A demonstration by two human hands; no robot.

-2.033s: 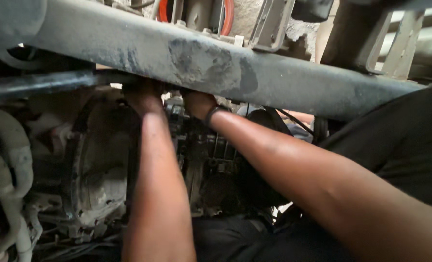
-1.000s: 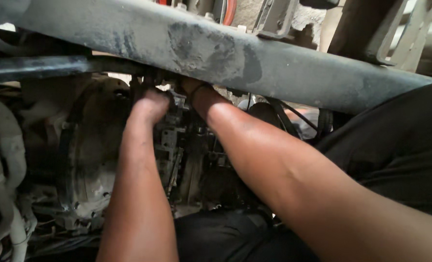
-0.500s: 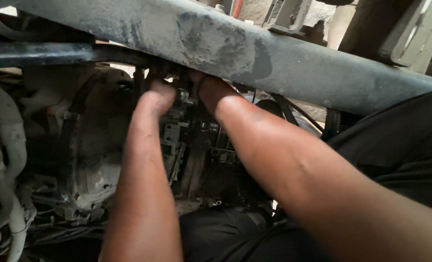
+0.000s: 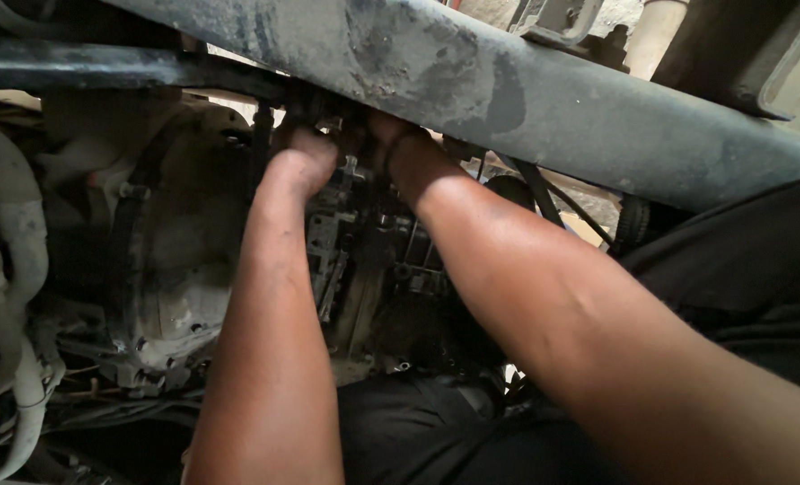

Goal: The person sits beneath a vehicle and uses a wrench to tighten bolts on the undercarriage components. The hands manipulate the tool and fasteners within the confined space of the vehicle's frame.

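Both my arms reach up under a vehicle toward a greasy mechanism full of small metal parts. My left hand is curled against the top of that mechanism, just under a grey crossbeam; its fingers are hidden in the dark gap. My right hand is mostly behind the beam, only the wrist with a dark band showing. What either hand touches or holds is hidden.
A dusty rounded gearbox housing sits to the left. A dark pipe runs along the upper left, pale hoses curve down the left edge. Black cables hang on the right, dark cloth beyond.
The view has shifted so the beam sits higher and closer. Both hands have stayed up at the same spot on the mechanism, pushed slightly further behind the beam.
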